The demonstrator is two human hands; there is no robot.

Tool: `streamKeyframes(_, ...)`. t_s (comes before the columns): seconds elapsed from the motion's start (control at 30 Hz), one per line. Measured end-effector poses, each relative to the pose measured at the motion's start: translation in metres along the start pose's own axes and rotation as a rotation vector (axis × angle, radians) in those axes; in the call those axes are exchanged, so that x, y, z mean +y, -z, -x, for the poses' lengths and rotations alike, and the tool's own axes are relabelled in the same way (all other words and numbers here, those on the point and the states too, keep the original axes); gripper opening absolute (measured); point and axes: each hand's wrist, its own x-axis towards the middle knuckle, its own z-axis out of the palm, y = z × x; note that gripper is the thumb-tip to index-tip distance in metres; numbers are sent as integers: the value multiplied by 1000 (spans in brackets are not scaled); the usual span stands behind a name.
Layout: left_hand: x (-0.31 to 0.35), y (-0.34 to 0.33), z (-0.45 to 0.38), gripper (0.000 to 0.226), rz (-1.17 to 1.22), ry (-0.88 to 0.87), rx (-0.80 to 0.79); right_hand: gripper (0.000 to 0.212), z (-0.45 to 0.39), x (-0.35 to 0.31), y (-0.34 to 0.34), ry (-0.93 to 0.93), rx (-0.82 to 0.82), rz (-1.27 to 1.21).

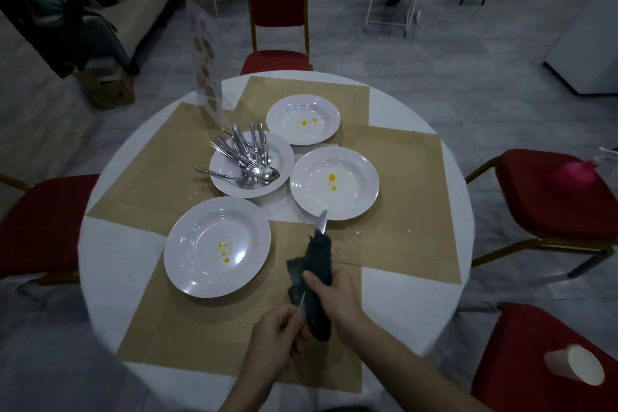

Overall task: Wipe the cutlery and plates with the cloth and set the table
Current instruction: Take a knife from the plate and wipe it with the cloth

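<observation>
The knife (321, 222) lies lengthwise inside the dark cloth (316, 273), above the near placemat (207, 338); only its bright tip pokes out past the far end of the cloth, over the near rim of the right plate (334, 183). A short piece of its handle shows at the near end. My left hand (279, 336) has that handle pinched, fingers curled round it, knuckles up, the forearm coming in from the bottom edge. My right hand (334, 296) is wrapped round the cloth, thumb on top, squeezing the fabric against the blade, its forearm running off to the lower right.

To the left of the cloth the near plate (217, 246) sits on the placemat with small yellow spots in its well. The right plate carries a couple of yellow spots too, and so does the far plate (303, 119). Between them, the middle plate (251, 164) holds a heap of cutlery (245, 157), handles fanned out toward the upper left. All four plates rest on tan placemats on the round white bench (401, 294). A standing menu card (205, 57) is at the far left of the bench. Red chairs ring it; the one at lower right (535, 361) has a paper cup (575, 365) lying on its seat.
</observation>
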Motion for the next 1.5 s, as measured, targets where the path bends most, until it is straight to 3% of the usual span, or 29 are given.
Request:
streamKeyframes(0.17, -6, 7, 3, 23, -30, 11, -31, 29, -22, -18, 30, -26, 180, -55)
streamKeyframes(0.33, -1, -1, -2, 23, -51, -13, -51, 25, -8, 1, 8, -65, -23, 1)
streamKeyframes(0.43, -10, 2, 0, 24, -89, -1, -76, 18, -15, 4, 18, -6, 136, 17)
streamKeyframes(0.57, -38, 10, 14, 29, -139, 72, -91, 29, -34, 0, 64, 72, 300, 275)
streamKeyframes(0.73, -63, 4, 19, 30, -154, 183, -31, 38, -31, 18, 79, 30, 217, 233)
streamKeyframes(1.03, -64, -8, 9, 34, -263, 112, 129, 27, -20, 33, 72, 26, 124, 219)
streamKeyframes(1.17, -73, -6, 9, 22, -274, 113, 182, 26, -18, 37, 75, 17, 124, 180)
streamKeyframes(1.3, -84, 1, 13, 15, -257, 205, 149, 25, -19, 36, 77, 24, 125, 149)
streamKeyframes(1.5, -82, 2, 2, 29, -598, 54, 34, 26, -22, 29, 72, 38, 100, 132)
